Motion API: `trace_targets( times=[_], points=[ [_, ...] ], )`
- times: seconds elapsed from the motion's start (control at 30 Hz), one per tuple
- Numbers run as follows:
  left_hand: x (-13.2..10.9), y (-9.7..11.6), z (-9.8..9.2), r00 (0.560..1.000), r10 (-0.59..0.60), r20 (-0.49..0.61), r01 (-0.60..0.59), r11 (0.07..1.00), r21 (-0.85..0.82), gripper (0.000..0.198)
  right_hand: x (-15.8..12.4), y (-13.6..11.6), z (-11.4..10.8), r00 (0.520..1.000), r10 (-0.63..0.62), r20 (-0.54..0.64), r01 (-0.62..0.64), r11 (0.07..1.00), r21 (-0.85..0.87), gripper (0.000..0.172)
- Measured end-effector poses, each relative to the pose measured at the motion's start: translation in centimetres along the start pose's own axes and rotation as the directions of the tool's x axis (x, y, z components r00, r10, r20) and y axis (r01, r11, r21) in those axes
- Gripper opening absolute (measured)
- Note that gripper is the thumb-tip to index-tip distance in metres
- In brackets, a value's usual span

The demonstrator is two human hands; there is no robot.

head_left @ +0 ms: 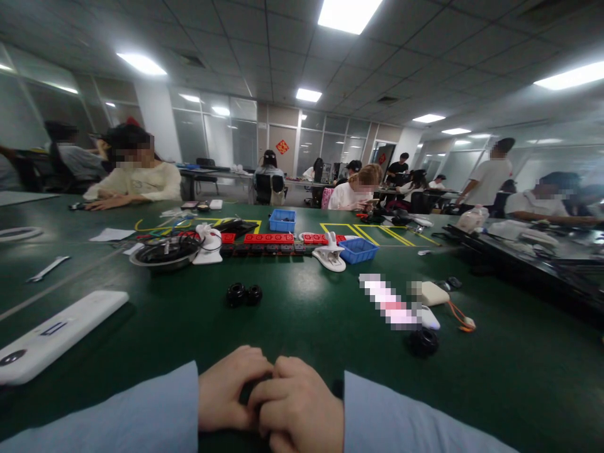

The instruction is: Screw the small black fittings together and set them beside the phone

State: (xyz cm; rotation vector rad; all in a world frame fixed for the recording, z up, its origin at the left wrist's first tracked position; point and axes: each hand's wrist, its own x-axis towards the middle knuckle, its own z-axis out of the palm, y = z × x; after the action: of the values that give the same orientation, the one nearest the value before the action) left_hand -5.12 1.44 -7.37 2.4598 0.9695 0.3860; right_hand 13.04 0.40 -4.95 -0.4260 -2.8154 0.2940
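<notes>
A wide dark green table [302,340] fills the view, in a bright office where other people sit at work along its far side. Two forearms in pale blue sleeves [141,415] lie flat on the near edge, coming in from either side and meeting in the middle. The left hand [229,390] rests knuckles up with its fingers curled inward. The right hand [299,412] presses against it, fingers folded over the left fingertips. A dark patch [255,391] shows between the fingers, and I cannot tell whether either hand grips anything there. To the left lies a long white device [56,333]. Farther out sit a metal bowl [165,255] of black cable, a row of red blocks [268,238] and a blue basket [358,250]. Nearest the hands, well ahead of them on bare table, two small black rings [243,294] lie side by side, touching
</notes>
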Motion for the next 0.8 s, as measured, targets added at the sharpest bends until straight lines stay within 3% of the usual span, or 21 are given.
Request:
trace_targets(
  times=[0.23,0.67,0.8],
  points=[
    [-0.06,0.17,-0.17,0.999,-0.037,0.015,0.038,0.999,-0.007,0.033,-0.36,-0.27,-0.88,0.999,-0.01,-0.031,0.011,0.999,0.031,0.01],
    [-0.02,-0.02,-0.06,1.0,-0.015,0.018,0.015,1.0,-0.006,0.031,-0.55,-0.07,-0.41,0.996,-0.045,-0.078,0.043,0.999,-0.019,0.015],
    [-0.11,0.01,-0.14,1.0,0.02,0.004,-0.02,1.0,-0.001,0.028,-0.5,-0.09,-0.25,0.968,-0.109,-0.227,0.105,0.994,-0.028,0.014]
  ],
)
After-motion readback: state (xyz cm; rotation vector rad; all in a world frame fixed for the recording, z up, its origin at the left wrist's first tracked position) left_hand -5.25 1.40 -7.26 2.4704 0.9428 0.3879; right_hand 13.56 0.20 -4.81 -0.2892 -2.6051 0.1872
